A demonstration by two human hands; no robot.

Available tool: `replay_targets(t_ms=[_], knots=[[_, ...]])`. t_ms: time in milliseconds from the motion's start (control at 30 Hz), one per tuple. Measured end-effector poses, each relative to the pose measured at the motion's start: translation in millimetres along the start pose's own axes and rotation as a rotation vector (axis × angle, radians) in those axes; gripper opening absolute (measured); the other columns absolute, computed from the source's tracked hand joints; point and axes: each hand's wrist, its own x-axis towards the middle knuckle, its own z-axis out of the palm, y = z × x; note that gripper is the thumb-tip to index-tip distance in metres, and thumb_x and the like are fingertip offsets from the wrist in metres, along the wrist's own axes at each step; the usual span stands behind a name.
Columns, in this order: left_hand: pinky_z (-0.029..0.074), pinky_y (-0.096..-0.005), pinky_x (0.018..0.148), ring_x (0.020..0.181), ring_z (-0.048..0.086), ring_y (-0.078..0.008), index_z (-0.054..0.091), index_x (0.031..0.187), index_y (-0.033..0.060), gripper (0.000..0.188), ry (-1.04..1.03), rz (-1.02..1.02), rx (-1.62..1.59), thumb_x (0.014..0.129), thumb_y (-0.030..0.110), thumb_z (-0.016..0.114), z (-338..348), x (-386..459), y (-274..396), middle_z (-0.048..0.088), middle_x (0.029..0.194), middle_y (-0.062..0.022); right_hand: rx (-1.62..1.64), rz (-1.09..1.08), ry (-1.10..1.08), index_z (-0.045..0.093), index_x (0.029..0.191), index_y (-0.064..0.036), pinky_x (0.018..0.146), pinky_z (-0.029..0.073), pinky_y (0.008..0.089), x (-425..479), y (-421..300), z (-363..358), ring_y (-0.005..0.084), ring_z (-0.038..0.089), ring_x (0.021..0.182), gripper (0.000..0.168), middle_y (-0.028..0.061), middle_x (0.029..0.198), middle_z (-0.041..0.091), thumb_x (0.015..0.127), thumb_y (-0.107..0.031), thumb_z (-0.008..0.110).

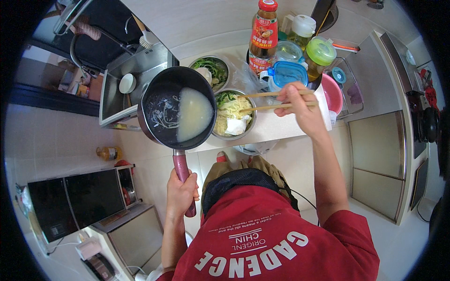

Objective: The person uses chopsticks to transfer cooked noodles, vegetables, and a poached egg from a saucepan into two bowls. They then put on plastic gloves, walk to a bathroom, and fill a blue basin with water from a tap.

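Note:
My left hand point(182, 193) grips the reddish handle of a dark saucepan point(160, 95). The pan tilts to the right, with cloudy broth point(195, 114) pooled on that side and a few noodle strands clinging to its bottom. Between the fingers of my right hand point(299, 103) is a pair of wooden chopsticks point(263, 107), spread apart, their tips at the noodles point(235, 107) in the nearer metal bowl point(230, 137). Greens and a white piece, perhaps egg, lie beside those noodles. Behind it stands a second metal bowl point(226, 65) holding greens and another white piece.
A tall sauce bottle point(263, 38), a blue-lidded container point(290, 73) and a green-lidded oil jug point(320, 52) crowd the counter's back right. Left of the pan is a metal sink point(109, 86) with a white bowl point(127, 83). A pink basin point(332, 95) sits at the right.

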Motion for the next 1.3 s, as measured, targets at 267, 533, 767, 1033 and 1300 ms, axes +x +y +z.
replay_targets(t_ms=[267,533,767,1033,1300], knots=[[0.042,-0.0245,0.036,0.041,0.049,-0.0099,0.045,0.087,-0.0002,0.016,0.029,0.04,0.088,0.082,0.011,0.055,2.1,-2.1,2.6,0.052,0.061,-0.0067,0.348,0.172,0.175,0.048,0.087,-0.001,0.055,0.056,0.032,13.4,82.2,4.9,0.0233,0.063,0.061,0.033,0.0139,0.077,0.057,0.096,-0.031,0.038],[0.043,-0.0247,0.037,0.042,0.05,-0.0103,0.045,0.088,0.0001,0.016,0.06,0.06,0.147,0.082,0.011,0.055,4.1,-3.0,6.4,0.053,0.061,-0.0071,0.326,0.152,0.191,0.048,0.088,-0.001,0.055,0.056,0.0317,4.8,71.9,6.3,0.0233,0.063,0.061,0.033,0.0134,0.077,0.057,0.096,-0.031,0.038],[0.041,-0.024,0.036,0.041,0.048,-0.0091,0.044,0.088,0.0005,0.015,0.001,0.041,0.063,0.083,0.01,0.054,0.7,-4.3,10.6,0.052,0.062,-0.0062,0.066,-0.065,0.174,0.054,0.087,0.001,0.056,0.053,0.0272,-24.1,26.6,6.8,0.0174,0.062,0.062,0.026,0.0093,0.075,0.057,0.095,-0.021,0.043],[0.041,-0.024,0.036,0.04,0.047,-0.009,0.044,0.088,0.0009,0.013,-0.028,0.017,0.013,0.083,0.009,0.053,1.1,-6.3,13.2,0.05,0.061,-0.0051,-0.173,-0.306,0.023,0.057,0.083,0.001,0.059,0.047,0.0248,-60.1,4.0,29.0,0.0147,0.059,0.064,0.018,0.0072,0.074,0.058,0.092,-0.011,0.047],[0.041,-0.0244,0.035,0.04,0.047,-0.0091,0.044,0.088,0.0014,0.014,-0.037,0.0,0.003,0.083,0.009,0.053,0.3,-6.2,11.9,0.05,0.061,-0.0049,-0.234,-0.464,0.032,0.058,0.082,0.002,0.059,0.046,0.0258,-55.3,12.2,49.4,0.0161,0.058,0.065,0.016,0.0084,0.075,0.058,0.09,-0.007,0.049]])
